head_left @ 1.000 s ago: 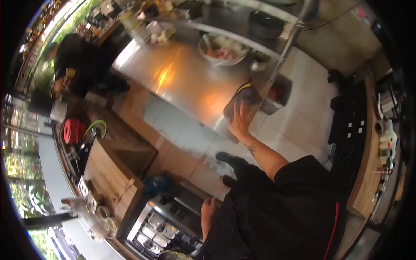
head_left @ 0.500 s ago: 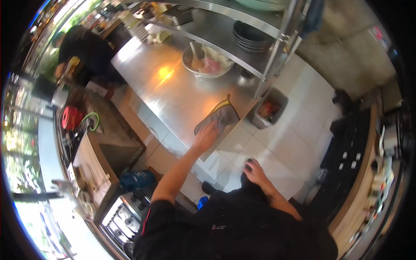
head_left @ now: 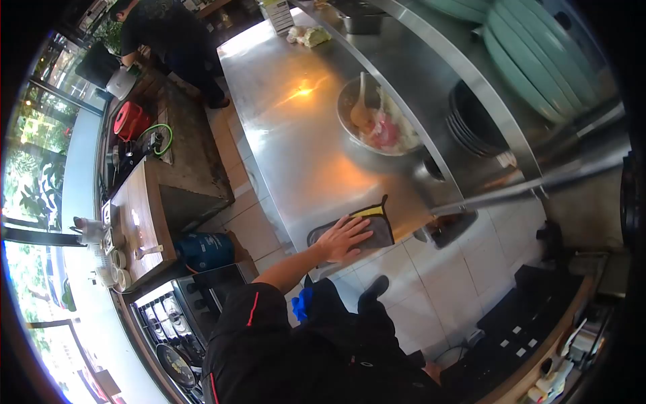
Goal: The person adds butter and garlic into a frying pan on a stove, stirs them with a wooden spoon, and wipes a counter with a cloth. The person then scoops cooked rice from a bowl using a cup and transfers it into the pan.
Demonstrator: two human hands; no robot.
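Observation:
My left hand (head_left: 344,239) lies flat, fingers spread, on a grey and yellow cloth (head_left: 381,233) with a dark border. The cloth rests near the front corner of a steel table (head_left: 282,175), one corner sticking up. Farther back on the table stands a metal bowl (head_left: 343,128) of pink and pale food, with a wooden spoon (head_left: 361,114) in it. Only a bit of skin of my right hand or wrist (head_left: 433,370) shows low in the view, beside my dark clothing; its fingers are hidden.
Steel shelves (head_left: 431,124) overhang the table's right side, holding green plates (head_left: 538,60) and black bowls (head_left: 471,121). A bin (head_left: 452,227) stands below. Leftward are a stove (head_left: 168,316), a blue cylinder (head_left: 202,252) and a red pot (head_left: 131,121). Another person (head_left: 168,40) bends over the far counter.
The view has turned and moved closer to the shelves. My left hand has flattened and spread on the cloth. My right hand has dropped back, mostly out of sight.

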